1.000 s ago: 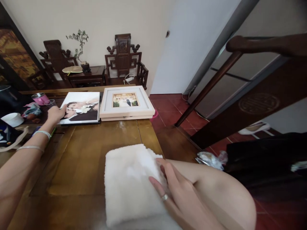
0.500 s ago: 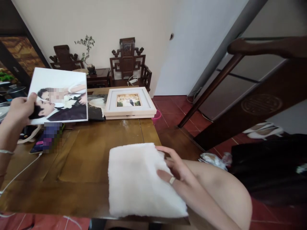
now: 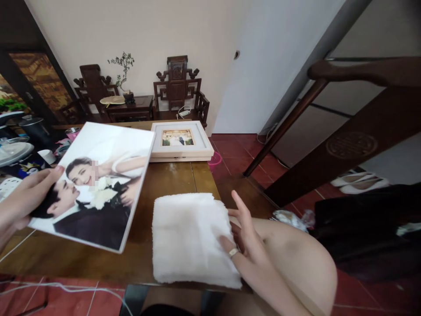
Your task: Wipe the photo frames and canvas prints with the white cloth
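My left hand [image 3: 33, 195] grips the left edge of a wedding photo panel [image 3: 95, 237], a thin white-edged board printed with two people. It is held tilted above the left side of the table, thumb on the front and the other fingers hidden behind. A folded white fluffy cloth [image 3: 187, 237] lies at the table's near edge. By the cloth's right side is my right hand [image 3: 245, 237], a ring on one finger, its fingers spread apart. The thumb overlaps the cloth's edge; whether it presses on it I cannot tell.
On the wooden table [image 3: 171, 177], a pale box [image 3: 182, 154] with a framed picture on its lid sits at the far end. Cups and a black kettle [image 3: 33, 127] crowd the far left. A carved wooden chair [image 3: 348, 145] stands close on the right.
My left hand has brought the photo panel lower, nearer and to the right, tilting it. My right hand's fingers have spread and lifted from the cloth's edge, and the cloth has shifted slightly.
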`<state>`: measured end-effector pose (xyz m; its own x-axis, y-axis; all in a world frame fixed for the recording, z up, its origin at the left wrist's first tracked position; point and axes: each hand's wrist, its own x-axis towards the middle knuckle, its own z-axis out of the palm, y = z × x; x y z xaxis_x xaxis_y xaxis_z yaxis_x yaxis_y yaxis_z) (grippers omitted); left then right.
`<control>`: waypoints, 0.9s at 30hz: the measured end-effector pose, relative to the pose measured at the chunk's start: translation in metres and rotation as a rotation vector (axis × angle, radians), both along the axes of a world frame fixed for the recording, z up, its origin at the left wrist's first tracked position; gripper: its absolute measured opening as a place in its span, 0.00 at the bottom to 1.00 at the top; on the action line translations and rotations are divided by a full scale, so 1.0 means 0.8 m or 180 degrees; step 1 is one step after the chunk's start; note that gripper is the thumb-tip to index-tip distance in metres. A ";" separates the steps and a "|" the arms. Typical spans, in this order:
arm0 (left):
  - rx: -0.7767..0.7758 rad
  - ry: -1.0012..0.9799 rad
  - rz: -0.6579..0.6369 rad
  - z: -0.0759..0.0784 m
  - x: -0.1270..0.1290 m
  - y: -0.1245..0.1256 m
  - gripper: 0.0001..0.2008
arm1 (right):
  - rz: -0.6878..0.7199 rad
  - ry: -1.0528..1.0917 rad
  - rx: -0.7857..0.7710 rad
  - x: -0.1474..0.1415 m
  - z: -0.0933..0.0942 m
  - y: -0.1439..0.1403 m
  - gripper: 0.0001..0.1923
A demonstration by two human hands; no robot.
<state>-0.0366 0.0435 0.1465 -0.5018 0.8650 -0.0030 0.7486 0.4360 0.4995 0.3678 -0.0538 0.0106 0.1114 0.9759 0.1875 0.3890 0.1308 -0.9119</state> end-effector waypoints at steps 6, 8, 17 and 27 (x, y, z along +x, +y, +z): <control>0.0081 -0.1135 -0.0065 -0.035 0.002 -0.039 0.24 | 0.0198 -0.0057 -0.0406 0.012 0.002 0.011 0.35; -0.0015 -0.1161 -0.0181 -0.047 0.000 -0.044 0.23 | 0.0263 -0.0291 -0.0380 0.017 0.002 0.014 0.32; -0.0202 -0.1322 -0.0451 -0.082 -0.015 -0.043 0.23 | 0.0113 -0.1958 0.2032 -0.007 0.025 -0.037 0.20; -0.0517 -0.1223 -0.0536 -0.089 -0.005 -0.035 0.29 | 0.0774 -0.2561 0.1896 -0.072 -0.011 -0.044 0.05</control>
